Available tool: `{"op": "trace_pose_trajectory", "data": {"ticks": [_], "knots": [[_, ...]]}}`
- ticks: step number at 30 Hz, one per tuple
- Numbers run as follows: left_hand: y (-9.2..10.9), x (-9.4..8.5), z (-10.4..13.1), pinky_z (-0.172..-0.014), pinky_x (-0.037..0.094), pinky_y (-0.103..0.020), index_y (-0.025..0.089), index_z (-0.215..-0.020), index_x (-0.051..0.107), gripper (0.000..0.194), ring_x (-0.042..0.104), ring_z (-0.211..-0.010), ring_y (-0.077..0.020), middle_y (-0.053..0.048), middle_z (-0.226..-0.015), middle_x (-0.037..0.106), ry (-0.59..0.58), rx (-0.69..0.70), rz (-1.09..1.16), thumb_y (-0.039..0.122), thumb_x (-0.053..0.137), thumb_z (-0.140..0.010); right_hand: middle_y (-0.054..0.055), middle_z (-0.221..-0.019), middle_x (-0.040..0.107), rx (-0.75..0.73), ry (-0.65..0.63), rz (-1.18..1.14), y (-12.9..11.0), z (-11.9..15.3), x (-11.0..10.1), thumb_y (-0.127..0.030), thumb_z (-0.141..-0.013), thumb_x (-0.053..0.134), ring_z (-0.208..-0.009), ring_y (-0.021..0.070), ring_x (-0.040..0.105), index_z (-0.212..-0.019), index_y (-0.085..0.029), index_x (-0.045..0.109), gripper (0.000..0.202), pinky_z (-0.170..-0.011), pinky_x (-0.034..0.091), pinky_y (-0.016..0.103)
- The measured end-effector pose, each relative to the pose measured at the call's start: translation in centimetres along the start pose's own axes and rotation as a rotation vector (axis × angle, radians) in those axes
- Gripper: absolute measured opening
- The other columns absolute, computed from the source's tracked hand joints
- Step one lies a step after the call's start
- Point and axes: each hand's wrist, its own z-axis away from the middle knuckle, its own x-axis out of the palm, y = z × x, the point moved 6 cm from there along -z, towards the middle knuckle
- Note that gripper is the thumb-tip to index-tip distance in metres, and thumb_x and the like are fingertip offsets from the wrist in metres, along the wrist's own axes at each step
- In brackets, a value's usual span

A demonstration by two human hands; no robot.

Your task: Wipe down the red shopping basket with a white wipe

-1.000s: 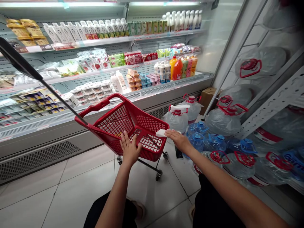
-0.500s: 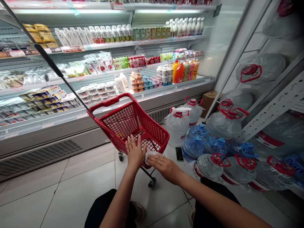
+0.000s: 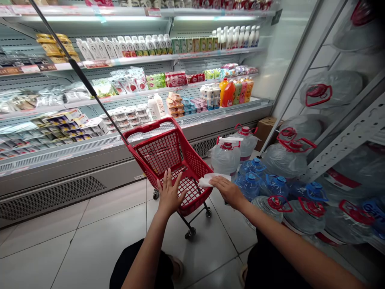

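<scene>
A small red plastic cart (image 3: 158, 154) with a mesh basket stands on the tiled floor in front of me, a long dark pole rising from its left side. My left hand (image 3: 171, 195) is at the basket's near left side, its fingers spread and nothing in it. White tissue (image 3: 214, 180) is gripped in my right hand (image 3: 229, 192), beside the basket's right rim. The tissue overlaps the top of that rim; whether it presses on it is hard to tell. Inside the basket the mesh floor shows.
A refrigerated display (image 3: 126, 160) with dairy and drinks runs across the back. Large water bottles (image 3: 225, 160) and blue-capped bottles (image 3: 249, 184) crowd the floor at right, near a white metal rack (image 3: 345, 138). My knees and feet are below.
My right hand has moved up and right with the tissue, away from my left hand. The left fingers have spread wider. The cart has shifted and turned slightly. The phone is now mostly hidden.
</scene>
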Motion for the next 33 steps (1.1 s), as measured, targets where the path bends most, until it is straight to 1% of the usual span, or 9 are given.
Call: {"op": "trace_pose_trajectory", "data": {"ticks": [3,7,12,15,18,22,26,29,33], "knots": [[-1.0,-0.2,-0.5,-0.128,0.006,-0.066,0.030,-0.163,0.036,0.075,0.009,-0.163,-0.0336,-0.014,-0.177,0.008,-0.022,0.025,-0.016,0.046,0.065,-0.096,0.011,-0.135,0.071,0.011,0.019,-0.012,-2.5,0.1,0.3,0.001,-0.091,0.042,-0.133,0.0251,0.062,-0.146,-0.019,0.060,0.062,-0.120,0.048,0.052],[-1.6,-0.3,-0.4,-0.131,0.005,-0.058,0.024,-0.162,0.041,0.074,0.013,-0.163,-0.0309,-0.014,-0.176,0.016,0.032,0.011,-0.074,0.039,0.067,-0.094,0.009,-0.139,0.069,-0.087,-0.029,-0.027,-6.3,-0.1,0.7,0.003,-0.090,0.044,-0.135,0.0248,0.060,-0.152,-0.019,0.054,0.066,-0.121,0.047,0.050],[0.3,0.6,1.4,-0.133,0.011,-0.052,0.019,-0.160,0.043,0.061,0.025,-0.161,-0.0273,-0.013,-0.172,0.029,0.088,-0.061,-0.071,0.044,0.047,-0.105,0.005,-0.150,0.063,-0.234,-0.090,-0.033,-8.9,-0.1,1.3,-0.004,-0.102,0.045,-0.141,0.0192,0.056,-0.158,-0.026,0.044,0.060,-0.121,0.046,0.043],[1.1,1.0,2.4,-0.132,0.019,-0.047,0.021,-0.164,0.036,0.064,0.026,-0.160,-0.0245,-0.009,-0.172,0.029,0.082,-0.033,-0.040,0.051,0.038,-0.107,0.004,-0.153,0.060,-0.341,-0.126,-0.086,-8.4,0.1,0.9,-0.008,-0.107,0.043,-0.144,0.0149,0.052,-0.159,-0.025,0.043,0.055,-0.124,0.042,0.040],[0.5,0.9,2.7,-0.132,0.020,-0.046,0.021,-0.165,0.034,0.067,0.025,-0.161,-0.0248,-0.007,-0.173,0.028,0.064,0.004,-0.021,0.054,0.036,-0.107,0.005,-0.152,0.060,-0.387,-0.147,-0.117,-6.1,-0.1,-0.2,-0.007,-0.107,0.044,-0.144,0.0136,0.052,-0.158,-0.025,0.045,0.053,-0.125,0.042,0.039],[-0.9,0.7,2.0,-0.131,0.023,-0.045,0.018,-0.165,0.034,0.069,0.023,-0.161,-0.0254,-0.008,-0.173,0.026,0.044,0.012,-0.013,0.056,0.034,-0.107,0.005,-0.154,0.058,-0.327,-0.143,-0.091,-1.8,-1.7,-0.7,-0.004,-0.106,0.045,-0.145,0.0144,0.052,-0.157,-0.028,0.046,0.057,-0.124,0.042,0.042],[-1.2,1.0,1.1,-0.131,0.026,-0.046,0.015,-0.165,0.032,0.071,0.022,-0.161,-0.0262,-0.009,-0.174,0.025,0.024,0.020,-0.012,0.056,0.034,-0.107,0.004,-0.153,0.060,-0.147,-0.042,-0.030,1.3,-3.8,0.1,-0.001,-0.104,0.041,-0.144,0.0154,0.053,-0.156,-0.031,0.048,0.060,-0.123,0.044,0.046],[-1.6,1.1,0.8,-0.130,0.026,-0.046,0.016,-0.165,0.033,0.071,0.025,-0.161,-0.0261,-0.009,-0.173,0.027,-0.003,0.012,-0.017,0.057,0.034,-0.107,0.006,-0.155,0.057,-0.013,0.044,-0.015,0.9,-3.7,0.7,0.003,-0.102,0.034,-0.147,0.0167,0.049,-0.158,-0.029,0.045,0.066,-0.123,0.044,0.048],[-3.3,0.9,0.6,-0.131,0.025,-0.046,0.019,-0.165,0.033,0.069,0.026,-0.160,-0.0258,-0.007,-0.172,0.029,0.001,0.001,-0.026,0.056,0.036,-0.106,0.003,-0.158,0.053,-0.091,0.003,-0.078,-3.9,-1.4,0.9,0.002,-0.102,0.037,-0.153,0.0169,0.040,-0.161,-0.030,0.040,0.067,-0.125,0.042,0.046]]}}
